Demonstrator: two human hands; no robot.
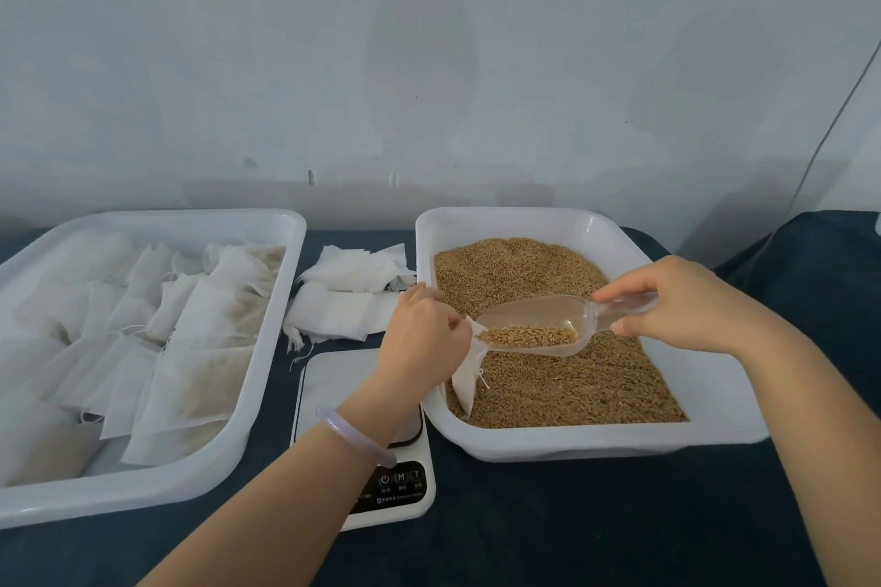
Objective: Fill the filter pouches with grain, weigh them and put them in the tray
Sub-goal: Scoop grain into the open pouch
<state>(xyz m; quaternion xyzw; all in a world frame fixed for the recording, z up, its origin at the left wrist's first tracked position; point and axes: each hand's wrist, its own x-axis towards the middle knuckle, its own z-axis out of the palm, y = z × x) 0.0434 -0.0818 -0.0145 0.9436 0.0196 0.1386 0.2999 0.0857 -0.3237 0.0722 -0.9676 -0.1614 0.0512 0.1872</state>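
1. The right hand (pixel 667 305) pinches the handle of the clear scoop (pixel 524 319), which holds grain gathered near its lip.
2. The left hand (pixel 424 334) grips the mouth of a filter pouch (pixel 465 381), held over the grain tray (pixel 596 441) right at the scoop's lip.
3. If the pouch mouth sags shut or the scoop tips too fast, grain would likely miss. Further left, it could scatter onto the scale (pixel 333 372).
4. The tray of filled pouches (pixel 190 217) sits left of the scale on the counter.

The pouch tray (pixel 190 217), grain tray (pixel 596 442) and filter pouches (pixel 200 310) are white, the grain (pixel 572 386) golden-brown, the scoop (pixel 534 317) clear, the scale (pixel 329 377) white with a black panel (pixel 395 489), the tablecloth (pixel 572 529) dark blue, the bangle (pixel 353 434) pale lilac.
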